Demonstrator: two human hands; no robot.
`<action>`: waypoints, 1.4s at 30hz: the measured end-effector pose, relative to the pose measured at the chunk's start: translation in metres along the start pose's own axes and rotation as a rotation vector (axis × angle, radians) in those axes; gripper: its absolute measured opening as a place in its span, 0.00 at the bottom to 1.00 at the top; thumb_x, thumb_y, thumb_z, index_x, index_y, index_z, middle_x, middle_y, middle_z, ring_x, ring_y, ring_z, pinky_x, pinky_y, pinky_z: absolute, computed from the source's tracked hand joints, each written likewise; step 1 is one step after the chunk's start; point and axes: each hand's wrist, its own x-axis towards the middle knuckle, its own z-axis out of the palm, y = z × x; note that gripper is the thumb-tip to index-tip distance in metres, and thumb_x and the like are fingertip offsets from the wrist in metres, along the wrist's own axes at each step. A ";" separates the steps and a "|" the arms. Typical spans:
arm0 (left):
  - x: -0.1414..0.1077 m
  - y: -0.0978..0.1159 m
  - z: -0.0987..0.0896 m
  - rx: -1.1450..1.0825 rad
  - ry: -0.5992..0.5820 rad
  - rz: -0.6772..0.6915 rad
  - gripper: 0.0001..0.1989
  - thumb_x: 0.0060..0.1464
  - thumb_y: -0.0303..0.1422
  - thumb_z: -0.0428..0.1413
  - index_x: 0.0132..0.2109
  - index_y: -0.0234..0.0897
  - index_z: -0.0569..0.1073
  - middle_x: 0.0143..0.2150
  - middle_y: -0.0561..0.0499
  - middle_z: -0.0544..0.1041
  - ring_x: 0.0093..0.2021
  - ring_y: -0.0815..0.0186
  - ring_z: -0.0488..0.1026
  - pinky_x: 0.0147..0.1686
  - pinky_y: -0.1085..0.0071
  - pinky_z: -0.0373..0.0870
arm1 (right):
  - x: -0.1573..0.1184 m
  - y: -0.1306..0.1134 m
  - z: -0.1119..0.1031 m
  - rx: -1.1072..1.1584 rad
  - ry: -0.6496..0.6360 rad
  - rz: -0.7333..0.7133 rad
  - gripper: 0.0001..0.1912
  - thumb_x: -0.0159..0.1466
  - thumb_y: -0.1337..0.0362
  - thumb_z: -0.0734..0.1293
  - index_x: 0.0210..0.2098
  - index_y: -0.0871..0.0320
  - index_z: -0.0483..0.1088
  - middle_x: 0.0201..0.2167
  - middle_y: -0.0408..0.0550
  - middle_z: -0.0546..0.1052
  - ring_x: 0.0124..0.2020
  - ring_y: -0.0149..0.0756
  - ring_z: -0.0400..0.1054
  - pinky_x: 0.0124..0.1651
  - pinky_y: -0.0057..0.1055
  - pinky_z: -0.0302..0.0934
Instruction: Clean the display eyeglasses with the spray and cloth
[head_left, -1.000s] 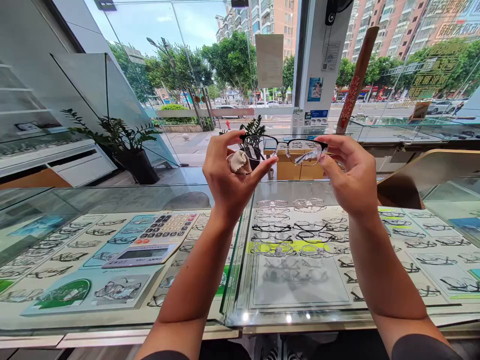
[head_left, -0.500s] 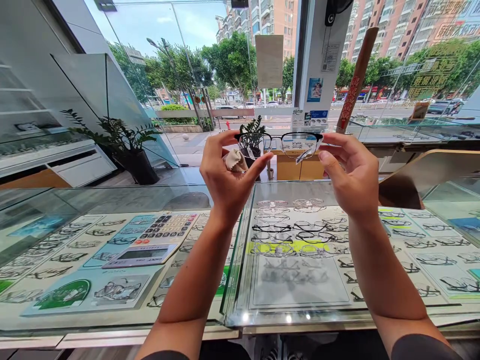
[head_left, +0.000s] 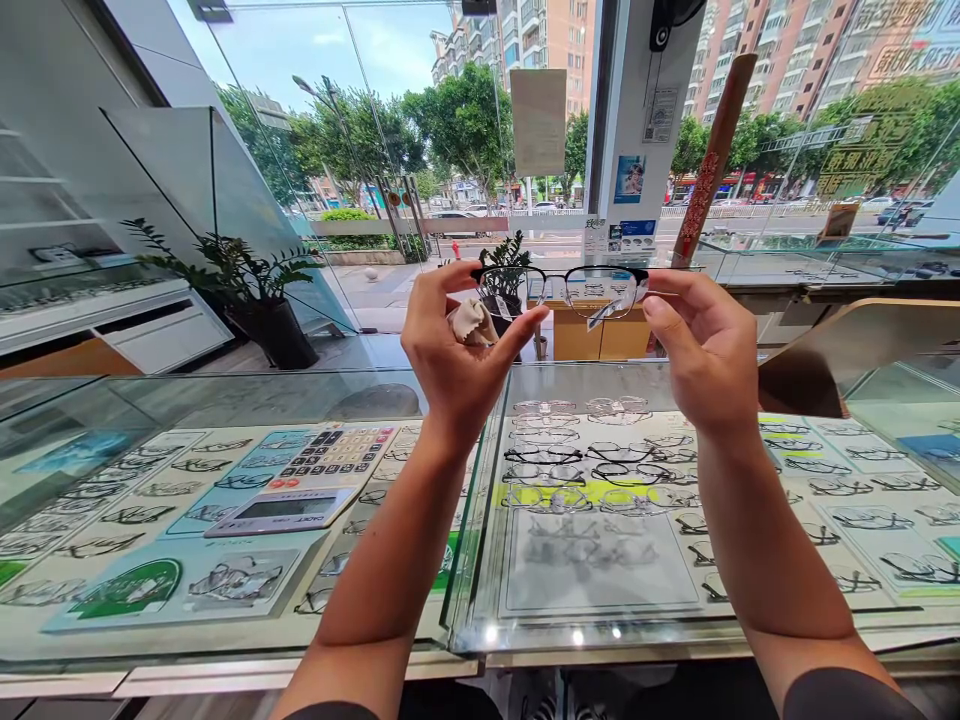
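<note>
Raised above the glass counter is a pair of dark-rimmed glasses (head_left: 556, 272), level, with small white tags by its lenses. My left hand (head_left: 457, 350) grips the frame's left end and also keeps a crumpled beige cloth (head_left: 472, 322) against the palm. At the right end of the glasses, my right hand (head_left: 709, 350) holds the frame near the hinge with its fingers; the thumb is beside it. Both forearms reach up over the display case.
Rows of glasses (head_left: 544, 455) lie inside the glass counter (head_left: 420, 395). On its left part rests a calculator (head_left: 300, 490). A brown curved board (head_left: 847, 350) stands at the right. Potted plants (head_left: 281, 335) stand beyond the counter.
The glasses have shifted very slightly to the right. My right thumb has moved a little to the right. The left hand and cloth are nearly unchanged.
</note>
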 end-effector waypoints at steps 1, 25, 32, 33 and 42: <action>0.000 0.000 0.000 -0.007 -0.002 -0.007 0.28 0.54 0.47 0.72 0.57 0.47 0.74 0.51 0.46 0.79 0.50 0.55 0.77 0.47 0.55 0.76 | 0.000 -0.001 0.000 -0.001 -0.001 0.002 0.12 0.71 0.54 0.71 0.51 0.49 0.79 0.50 0.50 0.84 0.50 0.46 0.80 0.55 0.49 0.77; -0.007 0.000 0.007 0.085 0.086 0.113 0.32 0.57 0.54 0.68 0.62 0.45 0.71 0.53 0.45 0.78 0.48 0.56 0.79 0.44 0.58 0.77 | 0.002 -0.004 0.002 0.068 0.037 0.038 0.14 0.72 0.48 0.70 0.49 0.47 0.80 0.51 0.48 0.83 0.52 0.43 0.78 0.58 0.45 0.75; -0.014 0.000 0.010 0.012 0.108 0.047 0.37 0.52 0.56 0.71 0.62 0.46 0.72 0.55 0.44 0.78 0.49 0.54 0.78 0.46 0.55 0.77 | 0.003 0.001 0.004 0.134 0.064 0.100 0.14 0.70 0.48 0.72 0.48 0.47 0.80 0.49 0.47 0.84 0.52 0.43 0.80 0.57 0.44 0.77; -0.015 0.001 0.009 -0.004 0.105 0.033 0.37 0.51 0.57 0.71 0.61 0.46 0.72 0.55 0.45 0.78 0.49 0.55 0.78 0.47 0.55 0.77 | 0.003 0.002 0.003 0.147 0.064 0.107 0.13 0.70 0.48 0.72 0.48 0.47 0.80 0.49 0.46 0.84 0.52 0.43 0.80 0.56 0.44 0.77; -0.013 0.013 0.009 -0.009 0.079 0.021 0.35 0.49 0.54 0.74 0.56 0.41 0.76 0.48 0.47 0.79 0.46 0.58 0.77 0.47 0.60 0.76 | 0.003 -0.005 0.005 0.402 0.055 0.247 0.09 0.70 0.53 0.72 0.43 0.49 0.81 0.43 0.45 0.85 0.46 0.39 0.82 0.55 0.41 0.76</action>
